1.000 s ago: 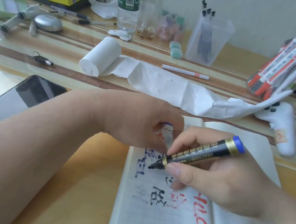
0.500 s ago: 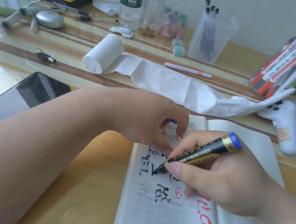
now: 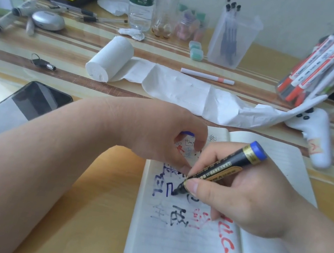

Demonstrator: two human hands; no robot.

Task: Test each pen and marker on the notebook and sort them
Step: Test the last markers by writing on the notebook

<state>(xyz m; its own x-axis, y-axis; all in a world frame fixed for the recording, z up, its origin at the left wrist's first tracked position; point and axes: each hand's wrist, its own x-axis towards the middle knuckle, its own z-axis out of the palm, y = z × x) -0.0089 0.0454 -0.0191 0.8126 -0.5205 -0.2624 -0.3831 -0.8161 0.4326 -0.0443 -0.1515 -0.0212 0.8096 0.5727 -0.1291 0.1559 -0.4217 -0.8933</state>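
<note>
our left hand (image 3: 160, 134), curled round a blue cap (image 3: 187, 133), pins the notebook (image 3: 186, 245) beneath it so our right hand (image 3: 244, 195), pinching the marker (image 3: 223, 168), writes steadily.

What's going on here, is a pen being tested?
Yes. The right hand grips a black marker with a blue end, its tip on the left page of the notebook, beside blue, black and red test marks. The left hand rests on the page's top and holds what looks like a blue cap. More markers wait in a container at the far right.
</note>
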